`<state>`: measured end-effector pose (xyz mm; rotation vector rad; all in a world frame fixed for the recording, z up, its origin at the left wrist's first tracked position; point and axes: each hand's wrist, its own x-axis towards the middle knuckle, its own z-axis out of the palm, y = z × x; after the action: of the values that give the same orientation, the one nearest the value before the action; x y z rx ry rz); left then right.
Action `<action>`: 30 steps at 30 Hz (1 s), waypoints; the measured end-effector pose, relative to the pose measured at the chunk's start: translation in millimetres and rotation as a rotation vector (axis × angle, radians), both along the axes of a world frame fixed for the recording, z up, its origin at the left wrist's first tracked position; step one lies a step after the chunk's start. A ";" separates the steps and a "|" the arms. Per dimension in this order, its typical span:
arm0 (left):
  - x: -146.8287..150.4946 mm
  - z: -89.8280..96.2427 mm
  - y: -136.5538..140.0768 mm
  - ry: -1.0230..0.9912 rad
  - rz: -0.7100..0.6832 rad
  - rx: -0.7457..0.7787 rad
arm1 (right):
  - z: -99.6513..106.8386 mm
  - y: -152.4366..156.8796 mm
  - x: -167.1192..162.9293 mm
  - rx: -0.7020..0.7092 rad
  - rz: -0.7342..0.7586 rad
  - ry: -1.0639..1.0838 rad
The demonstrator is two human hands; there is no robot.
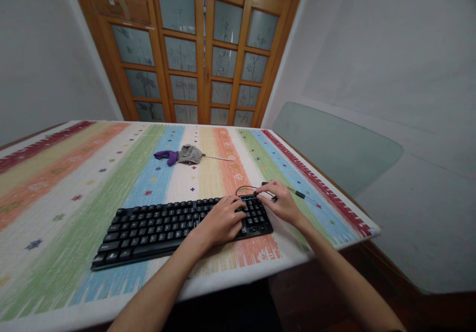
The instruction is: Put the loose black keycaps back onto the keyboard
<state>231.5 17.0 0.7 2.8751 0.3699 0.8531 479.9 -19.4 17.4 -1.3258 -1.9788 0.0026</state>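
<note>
A black full-size keyboard [159, 230] lies slightly askew along the table's near side. My left hand [225, 218] rests on its right part, fingers curled over the keys beside the number pad. At the keyboard's upper right corner is my right hand [278, 200], its thumb and forefinger pinched together. A small dark piece shows at those fingertips, too small to name. A thin black cable [245, 187] loops behind the corner, passing by the right fingers. Just beyond this hand lies a slim tool [299, 194] with a black section and thin wire-like end, partly hidden by the hand.
Farther back on the striped tablecloth [111, 173] lies a grey and purple cloth bundle [189, 154] with a thin rod sticking out to the right. The table's right edge runs close to a wall. Wooden glazed doors [204, 49] stand behind the table.
</note>
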 end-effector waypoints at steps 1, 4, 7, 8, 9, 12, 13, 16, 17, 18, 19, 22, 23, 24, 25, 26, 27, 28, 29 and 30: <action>0.1 0.2 -0.3 0.001 0.001 0.000 | -1.9 -12.2 -8.2 0.016 0.056 0.015; 0.4 0.4 -0.9 0.010 -0.001 -0.014 | -12.1 -42.7 -28.5 0.078 0.159 0.031; 0.6 0.9 -1.5 0.007 -0.008 -0.020 | -23.1 -58.4 -38.1 0.108 0.210 0.029; 0.5 1.2 -1.7 0.007 -0.009 -0.019 | -25.9 -60.8 -39.0 0.112 0.215 0.029; 0.5 1.5 -1.9 0.006 -0.009 -0.018 | -28.1 -62.2 -39.3 0.115 0.213 0.026; 0.2 1.5 -2.3 0.013 0.001 -0.018 | -31.3 -63.5 -38.4 0.122 0.188 0.009; 0.1 1.1 -2.3 0.016 0.005 -0.018 | -31.4 -63.6 -38.3 0.128 0.181 0.002; 0.2 -0.6 -1.5 0.019 0.008 -0.023 | -31.3 -64.0 -38.5 0.176 0.178 -0.008; 0.2 -1.0 -1.2 0.019 0.007 -0.024 | -31.6 -64.3 -38.6 0.189 0.179 -0.012; 0.3 -1.3 -1.0 0.019 0.005 -0.026 | -32.2 -64.5 -38.6 0.196 0.178 -0.016; 0.4 -1.3 -0.9 0.018 0.004 -0.026 | -33.2 -64.8 -38.4 0.195 0.173 -0.021; 0.4 -0.2 -1.2 0.023 0.003 -0.027 | -37.0 -65.5 -37.4 0.183 0.150 -0.029; 0.3 0.4 -1.5 0.024 0.004 -0.026 | -38.0 -65.7 -37.1 0.184 0.145 -0.029; 0.2 1.0 -1.8 0.024 0.004 -0.026 | -38.6 -65.8 -36.9 0.187 0.142 -0.028; 0.1 1.6 -2.1 0.024 0.005 -0.025 | -38.6 -65.8 -36.9 0.190 0.140 -0.027; 0.0 2.1 -2.4 0.023 0.004 -0.024 | -38.0 -65.8 -37.1 0.196 0.140 -0.024; -0.1 2.4 -2.6 0.023 0.003 -0.024 | -37.0 -65.8 -37.2 0.206 0.141 -0.017; -0.1 2.6 -2.7 0.023 0.002 -0.023 | -35.7 -65.8 -37.2 0.216 0.144 -0.009; -0.2 2.6 -2.6 0.025 0.001 -0.022 | -34.3 -65.8 -37.0 0.227 0.147 0.001; -0.1 2.4 -2.5 0.027 0.001 -0.022 | -33.0 -66.0 -36.6 0.234 0.146 0.013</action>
<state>231.4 14.4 3.1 2.8690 0.3806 0.8066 443.4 -85.4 -15.5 -1.0286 -1.9930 -0.1460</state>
